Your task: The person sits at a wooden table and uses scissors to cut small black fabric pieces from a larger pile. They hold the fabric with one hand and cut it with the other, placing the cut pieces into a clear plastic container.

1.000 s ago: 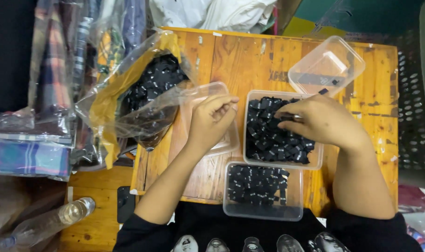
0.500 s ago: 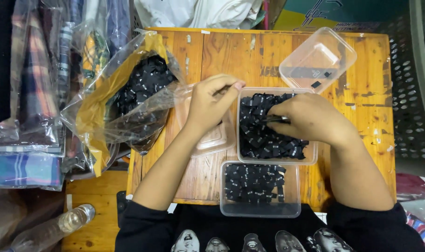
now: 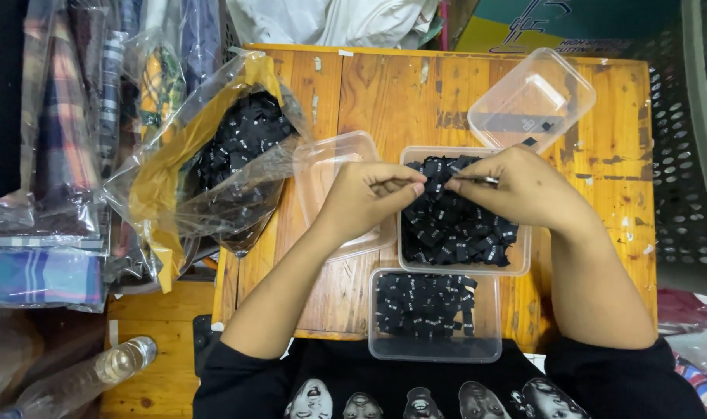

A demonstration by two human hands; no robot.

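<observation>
Left hand [image 3: 365,198] shifted; fingers [image 3: 415,186] touch black labels [image 3: 454,225].

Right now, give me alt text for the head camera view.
Two hands, left hand and right hand, pinch small black labels over a clear tub on a wooden table. A second tub of labels sits nearer; a bag lies left.

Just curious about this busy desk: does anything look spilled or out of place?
Nothing spilled. The black labels stay in their containers. One clear lid lies askew at the table's far corner.
</observation>
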